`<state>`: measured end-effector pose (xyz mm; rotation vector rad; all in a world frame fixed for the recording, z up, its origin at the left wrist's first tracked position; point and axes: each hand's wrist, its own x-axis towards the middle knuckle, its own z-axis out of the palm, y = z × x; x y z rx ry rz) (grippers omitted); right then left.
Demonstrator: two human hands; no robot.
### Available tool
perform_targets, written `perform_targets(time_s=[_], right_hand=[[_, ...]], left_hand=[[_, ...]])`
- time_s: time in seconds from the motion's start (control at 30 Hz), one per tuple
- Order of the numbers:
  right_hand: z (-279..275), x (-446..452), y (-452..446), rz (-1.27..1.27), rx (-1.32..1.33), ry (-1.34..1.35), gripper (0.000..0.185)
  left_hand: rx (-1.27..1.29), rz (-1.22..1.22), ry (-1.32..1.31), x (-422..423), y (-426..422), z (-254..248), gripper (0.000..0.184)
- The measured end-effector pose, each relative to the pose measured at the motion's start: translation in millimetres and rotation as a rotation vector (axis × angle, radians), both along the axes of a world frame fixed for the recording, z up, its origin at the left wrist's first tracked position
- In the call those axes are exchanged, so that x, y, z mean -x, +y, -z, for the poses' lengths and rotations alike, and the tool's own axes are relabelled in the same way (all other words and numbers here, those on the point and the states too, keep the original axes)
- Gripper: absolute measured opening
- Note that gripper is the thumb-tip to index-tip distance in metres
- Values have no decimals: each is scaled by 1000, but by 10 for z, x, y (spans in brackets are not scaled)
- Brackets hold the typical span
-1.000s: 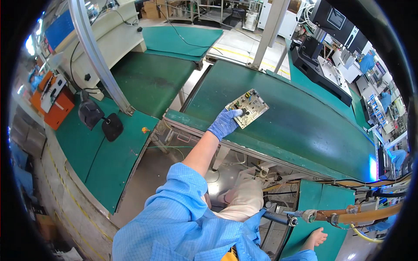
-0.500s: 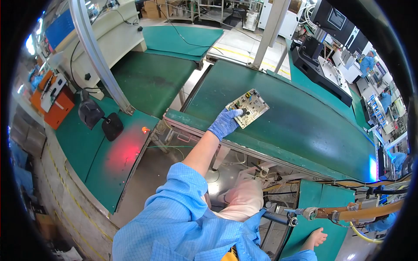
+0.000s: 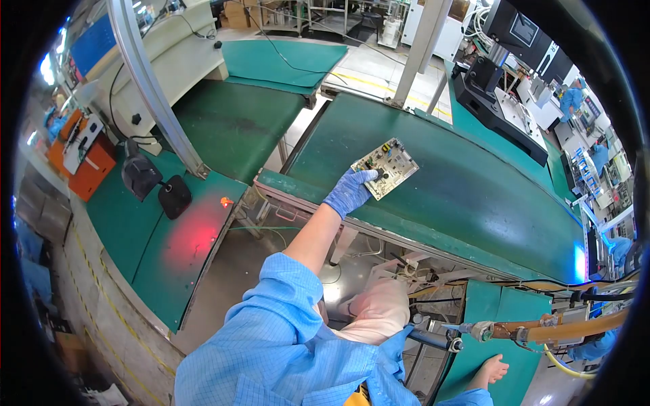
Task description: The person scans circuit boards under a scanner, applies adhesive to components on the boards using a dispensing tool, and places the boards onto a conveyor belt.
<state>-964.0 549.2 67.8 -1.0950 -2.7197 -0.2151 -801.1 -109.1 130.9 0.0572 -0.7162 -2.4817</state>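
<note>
My left hand (image 3: 351, 192), in a blue glove, grips a printed circuit board (image 3: 396, 169) by its near left edge. The board is held tilted over the green conveyor belt (image 3: 467, 183), with its components facing up; whether it touches the belt I cannot tell. Black and yellow parts and small components stand on its pale surface. At the lower right, my bare right hand (image 3: 494, 369) is over a green mat (image 3: 521, 311). Its fingers are loosely bent and a little apart, with nothing visible in them.
A black scanner on a stand (image 3: 142, 172) casts red light on the green table (image 3: 183, 237) at left. A metal post (image 3: 420, 54) rises behind the belt. A brown hose (image 3: 575, 328) crosses at lower right. People in blue work at far right.
</note>
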Motion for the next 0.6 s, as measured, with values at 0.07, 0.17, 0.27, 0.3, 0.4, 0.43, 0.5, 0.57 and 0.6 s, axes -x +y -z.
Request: perform_targets(time_s=[0.07, 0.17, 0.27, 0.3, 0.4, 0.43, 0.5, 0.57, 0.6], right_hand=[[-9, -8, -8, 0, 4, 6, 54], [-10, -12, -8, -6, -3, -10, 54], [-7, -16, -8, -3, 3, -13, 54], [4, -14, 5, -10, -2, -15, 54], [21, -2, 26, -15, 3, -9, 55], [23, 0, 28, -13, 13, 1, 55], [23, 2, 27, -9, 12, 2, 55], [23, 3, 24, -5, 11, 4, 55], [21, 1, 25, -9, 12, -2, 55]], left_hand=[[3, 2, 2, 8, -5, 13, 45], [3, 4, 12, 19, -15, 23, 46], [-2, 9, 15, 24, -22, 31, 47], [-3, 9, 13, 27, -22, 31, 47], [-8, 11, 11, 27, -26, 38, 47], [-12, 12, 12, 27, -27, 41, 47], [-11, 13, 11, 32, -31, 50, 47], [-10, 15, 10, 33, -27, 36, 47], [-29, 10, 15, 31, -19, 17, 43]])
